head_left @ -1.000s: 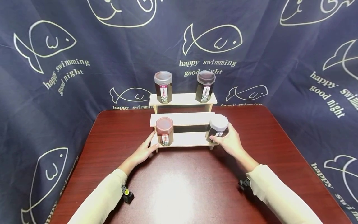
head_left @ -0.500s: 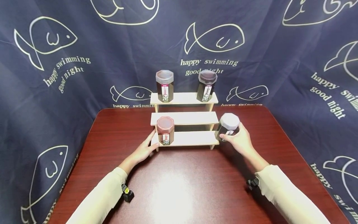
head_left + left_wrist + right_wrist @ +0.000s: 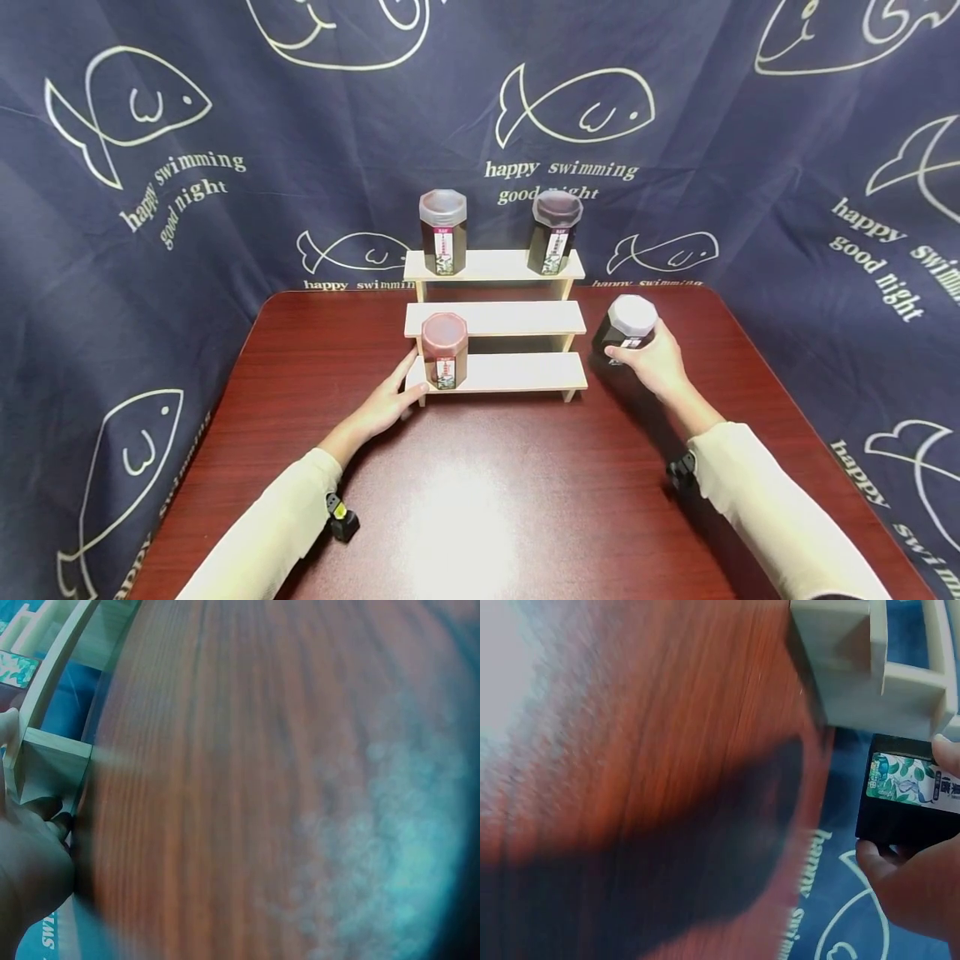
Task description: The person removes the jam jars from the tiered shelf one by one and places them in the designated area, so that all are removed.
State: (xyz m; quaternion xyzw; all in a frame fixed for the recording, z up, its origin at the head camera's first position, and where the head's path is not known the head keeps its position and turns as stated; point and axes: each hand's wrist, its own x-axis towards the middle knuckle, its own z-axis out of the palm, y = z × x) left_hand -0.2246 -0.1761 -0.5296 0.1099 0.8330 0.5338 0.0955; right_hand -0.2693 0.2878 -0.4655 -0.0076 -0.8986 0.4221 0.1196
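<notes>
A three-step wooden shelf [image 3: 495, 318] stands on the table, its left end held by my left hand [image 3: 381, 406], thumb at the front of the bottom board and fingers around the side. Right beside that thumb, a jar with a reddish lid [image 3: 445, 354] sits on the bottom step. My right hand [image 3: 662, 364] grips a dark jar with a white lid [image 3: 632, 317], clear of the shelf's right end. In the right wrist view this dark jar [image 3: 900, 817] shows a leafy label, with the thumb and fingers on opposite sides.
Two more dark jars stand on the top step: a pale-lidded jar [image 3: 443, 233] at left and a dark-lidded jar [image 3: 555, 233] at right. The reddish-brown table [image 3: 525, 467] reaches back to a blue fish-print curtain [image 3: 360, 150].
My right hand has carried the white-lidded jar off the right end of the bottom step, rightward and slightly back. The left hand keeps its place on the shelf.
</notes>
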